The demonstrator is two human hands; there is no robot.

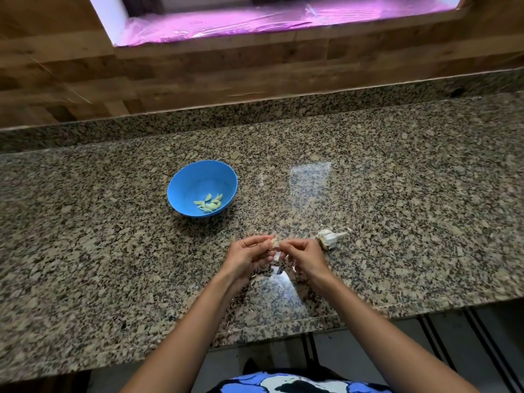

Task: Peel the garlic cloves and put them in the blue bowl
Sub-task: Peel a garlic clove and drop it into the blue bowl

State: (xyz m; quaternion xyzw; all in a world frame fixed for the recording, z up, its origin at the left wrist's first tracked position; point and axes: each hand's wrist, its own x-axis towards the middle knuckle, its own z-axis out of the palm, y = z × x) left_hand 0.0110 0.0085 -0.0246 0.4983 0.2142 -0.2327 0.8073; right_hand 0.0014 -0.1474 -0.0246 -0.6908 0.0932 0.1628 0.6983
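Above the granite surface (368, 171), near the blue bowl (181, 191), left hand (246, 255) and right hand (304, 255) both pinch one garlic clove (274, 241): light, firm, papery-skinned, likely slippery once bare; best gripped at its ends.

Left hand (246, 256) and right hand (303, 255) together, fingers curled, pinching.

Bare granite counter (397, 171) between hands and blue bowl (181, 191), apparently unobstructed.
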